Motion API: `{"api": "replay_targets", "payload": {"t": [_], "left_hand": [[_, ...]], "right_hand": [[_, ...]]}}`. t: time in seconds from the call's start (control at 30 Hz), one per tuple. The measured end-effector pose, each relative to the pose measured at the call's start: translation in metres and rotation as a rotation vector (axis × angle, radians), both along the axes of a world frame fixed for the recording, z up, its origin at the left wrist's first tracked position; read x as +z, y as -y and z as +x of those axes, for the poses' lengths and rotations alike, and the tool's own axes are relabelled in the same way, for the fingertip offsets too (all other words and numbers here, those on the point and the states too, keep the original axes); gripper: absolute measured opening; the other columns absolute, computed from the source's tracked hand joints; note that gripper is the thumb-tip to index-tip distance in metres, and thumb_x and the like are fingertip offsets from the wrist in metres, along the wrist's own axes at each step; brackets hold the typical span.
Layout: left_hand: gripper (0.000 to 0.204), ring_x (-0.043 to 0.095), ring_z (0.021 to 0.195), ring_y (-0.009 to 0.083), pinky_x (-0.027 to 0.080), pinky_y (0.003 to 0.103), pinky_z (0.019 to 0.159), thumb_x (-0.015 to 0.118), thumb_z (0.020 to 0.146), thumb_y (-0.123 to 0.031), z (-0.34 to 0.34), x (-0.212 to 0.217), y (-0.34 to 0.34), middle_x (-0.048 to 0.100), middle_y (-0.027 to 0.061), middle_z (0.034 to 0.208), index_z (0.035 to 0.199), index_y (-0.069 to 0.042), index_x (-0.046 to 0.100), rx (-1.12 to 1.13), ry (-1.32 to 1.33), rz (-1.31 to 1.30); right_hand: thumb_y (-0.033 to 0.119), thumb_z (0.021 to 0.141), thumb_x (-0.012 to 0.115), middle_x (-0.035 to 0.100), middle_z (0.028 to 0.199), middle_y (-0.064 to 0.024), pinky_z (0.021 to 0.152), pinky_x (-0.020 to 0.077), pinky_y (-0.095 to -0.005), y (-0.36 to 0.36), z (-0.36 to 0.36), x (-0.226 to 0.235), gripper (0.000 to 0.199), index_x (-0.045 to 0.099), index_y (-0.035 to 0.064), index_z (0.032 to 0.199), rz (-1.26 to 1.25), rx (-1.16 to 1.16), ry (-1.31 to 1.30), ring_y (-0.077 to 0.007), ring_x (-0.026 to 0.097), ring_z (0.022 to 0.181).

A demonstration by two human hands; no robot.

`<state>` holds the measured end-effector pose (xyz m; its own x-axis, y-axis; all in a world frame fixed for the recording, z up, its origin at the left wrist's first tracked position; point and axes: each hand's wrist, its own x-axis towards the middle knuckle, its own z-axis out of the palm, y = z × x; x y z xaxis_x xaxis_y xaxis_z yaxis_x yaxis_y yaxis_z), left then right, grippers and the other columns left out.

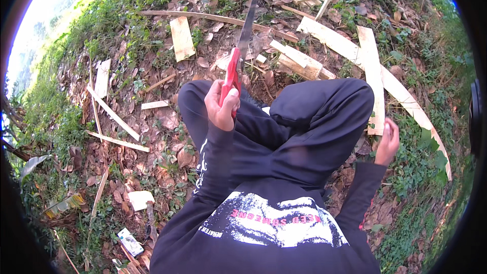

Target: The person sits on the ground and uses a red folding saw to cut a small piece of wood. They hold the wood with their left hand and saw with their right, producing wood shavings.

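My left hand point(221, 107) is closed round the red handle of a handsaw point(232, 77), held up in front of my crossed legs. The long dark blade points away from me, its tip reaching toward the far boards. Over on the right, my right hand point(387, 143) is beside my knee with its fingers loosely extended and nothing visible in them. It is close to the near end of a pale flat board point(373, 78), seemingly just apart from it. That board lies across a long, curved-looking plank point(406, 99).
Ahead of my legs lie short thick wood pieces point(302, 63) and a long thin strip point(218, 16). A rectangular board point(182, 38) and several narrow strips point(114, 113) are scattered left. A small white box point(130, 242) sits lower left. Dry leaves and green plants cover the sloping ground.
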<state>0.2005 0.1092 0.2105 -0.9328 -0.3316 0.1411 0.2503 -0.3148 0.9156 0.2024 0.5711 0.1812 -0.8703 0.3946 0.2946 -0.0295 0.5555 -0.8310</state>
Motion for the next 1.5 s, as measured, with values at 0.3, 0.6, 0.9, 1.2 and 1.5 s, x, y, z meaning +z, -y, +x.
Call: {"api": "replay_targets", "payload": {"t": [0.3, 0.6, 0.9, 1.2, 1.5], "left_hand": [[0.014, 0.033, 0.049, 0.0041, 0.029, 0.021, 0.048, 0.056, 0.088, -0.013, 0.021, 0.038, -0.017, 0.037, -0.0045, 0.06, 0.092, -0.002, 0.049, 0.239, -0.192, -0.005], [0.013, 0.033, 0.048, 0.0044, 0.028, 0.021, 0.047, 0.054, 0.088, -0.012, 0.015, 0.016, -0.019, 0.04, -0.0026, 0.059, 0.089, -0.001, 0.048, 0.228, -0.183, -0.051], [0.015, 0.037, 0.048, 0.0046, 0.03, 0.021, 0.045, 0.055, 0.088, -0.011, 0.004, -0.029, -0.006, 0.047, 0.0004, 0.063, 0.092, 0.002, 0.048, 0.204, -0.048, -0.062], [0.017, 0.035, 0.046, 0.005, 0.03, 0.021, 0.045, 0.056, 0.082, -0.01, -0.001, -0.047, 0.01, 0.044, 0.0007, 0.06, 0.092, 0.0, 0.047, 0.149, 0.099, -0.028], [0.017, 0.035, 0.046, 0.0052, 0.031, 0.021, 0.045, 0.055, 0.081, -0.009, -0.027, -0.069, 0.01, 0.045, 0.0011, 0.061, 0.092, 0.0, 0.046, 0.105, 0.149, 0.028]], "right_hand": [[0.017, 0.097, 0.06, 0.07, 0.102, -0.0077, 0.082, 0.052, -0.0283, -0.089, 0.134, -0.116, 0.022, 0.066, 0.001, 0.111, -0.062, -0.192, 0.346, -0.0152, 0.066, 0.089], [0.012, 0.097, 0.058, 0.071, 0.104, -0.0074, 0.08, 0.0519, -0.0254, 0.032, -0.086, -0.077, 0.022, 0.064, 0.0009, 0.115, -0.171, 0.187, 0.108, -0.0132, 0.066, 0.09], [0.035, 0.081, 0.07, 0.07, 0.097, -0.018, 0.086, 0.0523, -0.04, 0.151, -0.305, -0.067, 0.041, 0.068, 0.002, 0.105, 0.412, 0.652, 0.311, -0.0314, 0.068, 0.093], [0.011, 0.076, 0.073, 0.068, 0.084, -0.003, 0.06, 0.0523, -0.0307, 0.193, -0.389, -0.17, 0.024, 0.068, 0.0058, 0.099, 0.221, 0.966, 1.008, -0.0102, 0.062, 0.066], [0.023, 0.072, 0.082, 0.057, 0.078, -0.0004, 0.068, 0.0431, -0.0294, 0.182, -0.378, -0.186, 0.038, 0.065, 0.006, 0.102, 0.214, 1.085, 0.651, -0.0136, 0.052, 0.073]]}}
